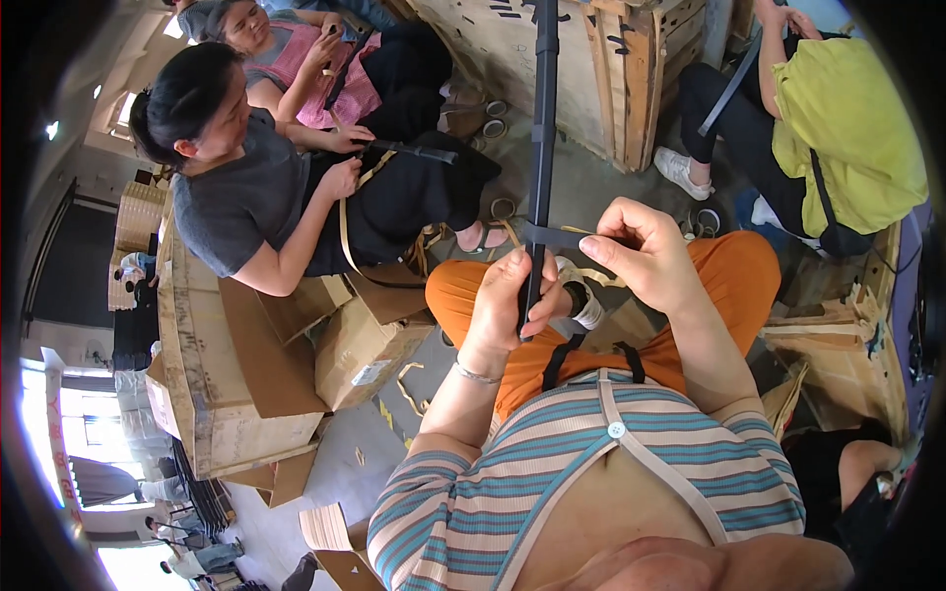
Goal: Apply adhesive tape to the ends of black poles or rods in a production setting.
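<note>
Left arm (448, 414) bent at the elbow, forearm running up and inward. Left hand (510, 297) closed in a wrap grip, thumb at the top, fingertips showing lower down. Right arm (714, 360) bent too, forearm slanting up-left. Right hand (641, 251) sits higher, thumb and index finger pinching, other fingers curled. Hands near each other, not touching (both forearms bare), out in front of torso (601, 453). Knees (744, 264) spread.
</note>
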`<state>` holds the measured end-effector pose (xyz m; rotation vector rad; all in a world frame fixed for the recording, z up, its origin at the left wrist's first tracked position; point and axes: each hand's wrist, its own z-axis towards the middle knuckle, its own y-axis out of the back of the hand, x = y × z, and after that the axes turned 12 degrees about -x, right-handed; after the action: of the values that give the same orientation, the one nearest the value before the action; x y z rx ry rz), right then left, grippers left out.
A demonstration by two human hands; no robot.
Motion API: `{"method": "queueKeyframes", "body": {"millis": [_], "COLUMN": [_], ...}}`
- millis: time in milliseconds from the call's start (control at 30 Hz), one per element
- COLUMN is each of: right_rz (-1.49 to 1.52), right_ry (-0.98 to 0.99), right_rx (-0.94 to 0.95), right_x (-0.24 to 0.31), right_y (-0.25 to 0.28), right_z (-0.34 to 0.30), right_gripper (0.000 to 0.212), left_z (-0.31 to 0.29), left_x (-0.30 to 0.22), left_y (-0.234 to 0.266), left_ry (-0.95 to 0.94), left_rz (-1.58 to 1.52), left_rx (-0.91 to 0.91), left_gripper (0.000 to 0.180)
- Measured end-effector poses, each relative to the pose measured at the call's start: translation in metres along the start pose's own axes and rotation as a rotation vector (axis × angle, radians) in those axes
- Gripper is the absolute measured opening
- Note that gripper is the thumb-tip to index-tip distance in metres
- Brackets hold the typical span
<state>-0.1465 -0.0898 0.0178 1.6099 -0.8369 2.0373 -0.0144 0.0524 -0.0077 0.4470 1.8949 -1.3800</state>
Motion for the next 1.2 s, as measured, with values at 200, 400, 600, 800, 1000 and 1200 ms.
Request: {"method": "queueKeyframes", "body": {"millis": [200, 400, 600, 800, 1000, 1200], "right_rz": [-0.052, -0.123, -0.128, -0.140, -0.100, -0.215], "right_ry": [0.037, 0.102, 0.094, 0.068, -0.003, 0.042], "right_rx": [-0.012, -0.023, -0.012, -0.008, 0.006, 0.002], "right_x": [-0.001, -0.002, -0.003, -0.008, -0.013, -0.015], "right_y": [-0.001, 0.001, 0.000, 0.001, 0.004, 0.009], "right_z": [-0.004, -0.004, -0.003, -0.002, -0.003, -0.002], "right_gripper": [0.022, 0.024, 0.025, 0.025, 0.025, 0.021], "left_z": [-0.005, -0.008, -0.012, -0.007, 0.000, 0.003], "left_x": [0.002, 0.005, -0.002, 0.000, -0.005, 0.000], "left_y": [-0.015, -0.023, -0.015, -0.019, -0.015, -0.023], "left_ry": [-0.281, -0.395, -0.214, -0.192, -0.047, -0.108], "left_rz": [0.437, 0.622, 0.305, 0.130, 0.015, 0.126], "left_rx": [-0.251, -0.326, -0.071, -0.041, -0.077, -0.112], "left_gripper": [0.037, 0.047, 0.047, 0.053, 0.051, 0.033]}}
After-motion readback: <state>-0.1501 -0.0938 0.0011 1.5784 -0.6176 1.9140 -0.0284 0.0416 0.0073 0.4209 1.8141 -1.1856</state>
